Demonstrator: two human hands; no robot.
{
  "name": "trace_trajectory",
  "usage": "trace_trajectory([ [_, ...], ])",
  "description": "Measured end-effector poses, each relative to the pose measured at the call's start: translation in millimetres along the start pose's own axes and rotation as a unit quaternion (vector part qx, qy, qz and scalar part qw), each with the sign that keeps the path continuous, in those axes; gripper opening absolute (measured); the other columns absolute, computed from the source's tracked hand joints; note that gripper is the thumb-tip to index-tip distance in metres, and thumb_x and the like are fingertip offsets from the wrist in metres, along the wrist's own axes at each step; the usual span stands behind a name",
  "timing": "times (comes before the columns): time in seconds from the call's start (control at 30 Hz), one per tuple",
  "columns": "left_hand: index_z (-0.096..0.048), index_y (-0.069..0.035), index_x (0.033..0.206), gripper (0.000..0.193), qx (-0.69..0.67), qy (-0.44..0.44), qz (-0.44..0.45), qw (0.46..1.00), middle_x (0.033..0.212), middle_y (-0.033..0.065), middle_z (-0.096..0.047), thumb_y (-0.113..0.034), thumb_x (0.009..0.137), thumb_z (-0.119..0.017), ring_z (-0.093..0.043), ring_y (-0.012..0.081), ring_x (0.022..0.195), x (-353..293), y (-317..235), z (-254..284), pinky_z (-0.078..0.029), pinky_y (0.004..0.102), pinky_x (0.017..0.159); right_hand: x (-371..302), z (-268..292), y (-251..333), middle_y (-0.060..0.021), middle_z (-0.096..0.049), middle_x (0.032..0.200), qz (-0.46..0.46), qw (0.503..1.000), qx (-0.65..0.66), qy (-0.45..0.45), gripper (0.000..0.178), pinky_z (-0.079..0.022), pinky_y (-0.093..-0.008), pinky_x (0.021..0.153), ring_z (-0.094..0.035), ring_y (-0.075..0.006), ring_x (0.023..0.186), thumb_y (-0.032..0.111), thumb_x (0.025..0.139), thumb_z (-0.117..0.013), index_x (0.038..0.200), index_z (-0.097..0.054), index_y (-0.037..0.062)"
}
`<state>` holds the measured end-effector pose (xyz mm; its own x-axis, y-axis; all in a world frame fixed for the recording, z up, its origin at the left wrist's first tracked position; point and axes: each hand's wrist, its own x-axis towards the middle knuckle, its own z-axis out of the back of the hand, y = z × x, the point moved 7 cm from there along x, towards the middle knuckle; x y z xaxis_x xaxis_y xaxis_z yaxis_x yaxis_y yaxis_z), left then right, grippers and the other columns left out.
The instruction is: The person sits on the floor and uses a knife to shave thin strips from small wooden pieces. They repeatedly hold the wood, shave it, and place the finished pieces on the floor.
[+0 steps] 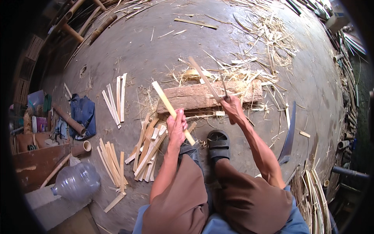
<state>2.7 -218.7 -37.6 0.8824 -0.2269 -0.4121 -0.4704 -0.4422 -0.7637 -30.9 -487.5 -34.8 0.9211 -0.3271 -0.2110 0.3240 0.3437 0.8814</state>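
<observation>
My left hand [177,124] is closed around a pale bamboo strip [164,99], which slants up and to the left, its lower end sticking out below the fist. My right hand [232,108] grips a knife [205,80] whose long blade is blurred and points up and left. Beside the blade a thin dark piece [224,84] rises from the same hand; whether it belongs to the knife I cannot tell. Both hands are over the near side of a rough wooden block [194,96] lying on the floor. Knife and strip are apart.
Bundles of cut strips [150,150] lie left of my feet, with more strips [116,99] farther off. Shavings [276,39] litter the far floor. A saw [288,132] lies to the right. A clear plastic jug [77,181] and a blue cloth [83,117] are at left.
</observation>
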Motion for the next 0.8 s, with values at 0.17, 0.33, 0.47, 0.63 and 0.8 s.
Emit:
trace_trajectory([
  [0.17, -0.057, -0.001, 0.115, 0.047, -0.037, 0.031, 0.023, 0.999, 0.089, 0.0059, -0.060, -0.039, 0.090, -0.068, -0.051, 0.0053, 0.061, 29, -17, -32, -0.037, 0.0180, 0.048, -76, -11, 35, 0.0036, -0.046, 0.057, -0.130, 0.949, 0.264, 0.115, 0.014, -0.040, -0.0248, 0.047, -0.046, -0.0079, 0.050, 0.019, 0.091, -0.061, 0.086, -0.057, 0.0058],
  [0.33, -0.058, -0.005, 0.119, 0.040, -0.016, 0.129, -0.025, 0.991, 0.098, 0.0082, -0.065, -0.032, 0.092, -0.068, -0.059, 0.0097, 0.076, 38, -26, -52, -0.046, 0.0224, 0.061, -107, -31, 28, 0.0039, -0.047, 0.057, -0.176, 0.933, 0.281, 0.136, 0.015, -0.040, -0.0256, 0.046, -0.046, -0.0081, 0.048, 0.021, 0.089, -0.064, 0.086, -0.058, 0.0074],
  [0.47, -0.052, -0.005, 0.124, 0.029, -0.078, 0.125, 0.020, 0.989, 0.095, 0.0073, -0.065, -0.017, 0.098, -0.058, -0.062, 0.0143, 0.082, 21, -15, -48, -0.055, 0.0315, 0.076, -116, -57, 26, 0.0042, -0.049, 0.062, -0.176, 0.924, 0.277, 0.199, 0.023, -0.037, -0.0238, 0.049, -0.044, -0.0061, 0.053, 0.030, 0.090, -0.066, 0.088, -0.059, 0.0078],
  [0.63, -0.050, -0.006, 0.124, 0.025, -0.067, 0.111, 0.038, 0.991, 0.077, 0.0012, -0.055, -0.019, 0.103, -0.048, -0.054, 0.0095, 0.067, 6, -16, -24, -0.050, 0.0246, 0.061, -108, -54, 30, 0.0014, -0.052, 0.062, -0.140, 0.974, 0.127, 0.127, 0.035, -0.038, -0.0253, 0.050, -0.047, -0.0067, 0.055, 0.032, 0.089, -0.068, 0.107, -0.064, 0.0025],
  [0.8, -0.060, -0.002, 0.119, 0.034, 0.487, 0.008, -0.161, 0.858, 0.080, 0.0113, -0.062, -0.028, 0.103, -0.046, -0.059, 0.0195, 0.073, -22, -43, -8, -0.046, 0.0358, 0.066, -64, -25, 96, -0.0080, -0.062, 0.065, 0.029, 0.998, 0.051, -0.008, 0.043, -0.049, -0.0305, 0.059, -0.059, -0.0133, 0.064, 0.035, 0.087, -0.072, 0.109, -0.064, -0.0011],
])
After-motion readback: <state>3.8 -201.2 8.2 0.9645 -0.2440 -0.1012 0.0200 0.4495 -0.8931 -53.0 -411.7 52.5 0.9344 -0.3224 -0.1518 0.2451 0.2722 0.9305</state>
